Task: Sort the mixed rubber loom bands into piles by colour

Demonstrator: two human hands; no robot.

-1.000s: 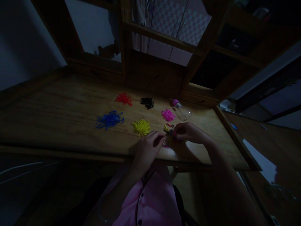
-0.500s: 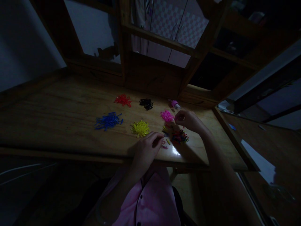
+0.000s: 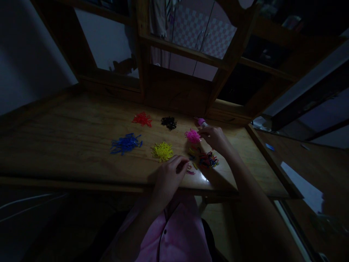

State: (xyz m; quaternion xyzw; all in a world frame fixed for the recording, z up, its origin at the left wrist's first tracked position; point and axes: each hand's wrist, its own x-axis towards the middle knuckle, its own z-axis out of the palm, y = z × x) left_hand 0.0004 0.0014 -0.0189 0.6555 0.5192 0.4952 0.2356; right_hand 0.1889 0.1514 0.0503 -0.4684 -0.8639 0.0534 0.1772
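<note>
My right hand [image 3: 215,139] reaches to the right edge of a pile of pink rubber bands [image 3: 192,136]. Its fingers are pinched together, and whatever may be between them is too small to see. My left hand [image 3: 172,170] rests near the table's front edge, thumb and fingertips together; I cannot make out anything in them. By its fingertips lie a few loose rubber bands [image 3: 190,172]. A mixed-colour pile of rubber bands [image 3: 208,160] sits below my right wrist, and a yellow pile [image 3: 163,151] is just beyond my left hand.
Farther left are a blue pile [image 3: 125,143] and a red pile [image 3: 142,119], with a black pile [image 3: 169,123] at the back. A small pink-capped container [image 3: 201,122] lies behind my right hand. A wooden shelf unit [image 3: 177,87] closes off the table's back.
My right hand has shifted slightly left, its fingertips now at the pink pile's edge. My left hand has stayed nearly in place.
</note>
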